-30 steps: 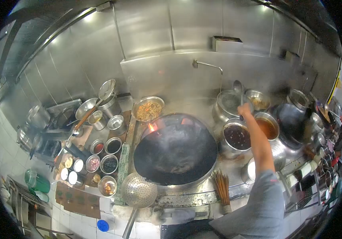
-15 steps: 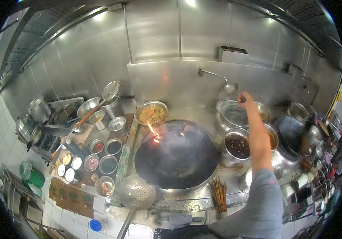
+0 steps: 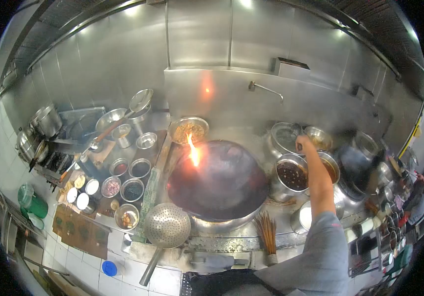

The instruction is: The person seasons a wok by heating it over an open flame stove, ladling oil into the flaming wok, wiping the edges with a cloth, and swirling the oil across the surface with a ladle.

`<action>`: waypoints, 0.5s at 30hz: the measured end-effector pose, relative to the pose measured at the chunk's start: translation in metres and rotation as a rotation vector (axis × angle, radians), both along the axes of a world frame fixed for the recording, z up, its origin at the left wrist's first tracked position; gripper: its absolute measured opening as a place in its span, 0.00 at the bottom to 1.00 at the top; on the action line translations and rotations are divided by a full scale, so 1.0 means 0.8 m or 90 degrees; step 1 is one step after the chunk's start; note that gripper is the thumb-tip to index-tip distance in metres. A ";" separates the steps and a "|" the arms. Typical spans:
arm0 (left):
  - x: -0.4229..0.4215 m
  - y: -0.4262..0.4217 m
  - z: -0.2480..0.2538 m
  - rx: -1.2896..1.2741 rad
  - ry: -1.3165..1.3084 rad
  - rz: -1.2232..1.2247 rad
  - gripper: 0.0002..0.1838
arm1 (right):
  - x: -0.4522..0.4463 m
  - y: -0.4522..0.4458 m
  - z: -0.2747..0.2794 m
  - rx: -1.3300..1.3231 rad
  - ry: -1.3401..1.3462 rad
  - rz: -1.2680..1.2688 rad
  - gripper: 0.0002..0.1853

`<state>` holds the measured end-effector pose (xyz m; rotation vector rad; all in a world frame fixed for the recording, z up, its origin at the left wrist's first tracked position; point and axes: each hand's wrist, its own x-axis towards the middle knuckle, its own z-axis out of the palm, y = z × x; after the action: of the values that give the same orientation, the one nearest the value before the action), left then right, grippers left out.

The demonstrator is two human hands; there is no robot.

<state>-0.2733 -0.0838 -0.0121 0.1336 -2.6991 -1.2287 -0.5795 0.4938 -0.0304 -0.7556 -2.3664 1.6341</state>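
Observation:
My right hand [image 3: 302,143] reaches out over the pots at the right, fingers closed around the handle of a ladle [image 3: 298,129]. The ladle's bowl is hard to make out beside the rim of a pot of pale liquid [image 3: 284,137]. Just below and left of the hand stands a pot of dark liquid with bits floating in it [image 3: 292,175]. A large black wok [image 3: 217,182] sits on the burner, steaming, and a tall orange flame [image 3: 194,154] rises at its back left edge. My left hand is out of the frame.
A perforated strainer [image 3: 167,225] lies at the wok's front left. A bamboo brush [image 3: 266,232] stands at the front edge. Behind the wok is a bowl of cooked food [image 3: 189,130]. Small seasoning bowls [image 3: 132,190] fill the left counter. Another person [image 3: 419,190] is at far right.
My right hand has lowered, bringing the ladle down from in front of the back wall to the pots. The flame has grown taller and brighter. The whole view has shifted slightly.

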 end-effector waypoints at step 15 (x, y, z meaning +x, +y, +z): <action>0.290 -0.082 -0.140 0.147 -0.115 0.144 0.09 | 0.042 -0.068 0.081 -0.634 0.091 0.098 0.03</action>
<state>-0.0409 -0.1492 -0.1242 0.5890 -2.5846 -1.5138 -0.5457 0.4390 0.0345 -0.5304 -1.4264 2.8252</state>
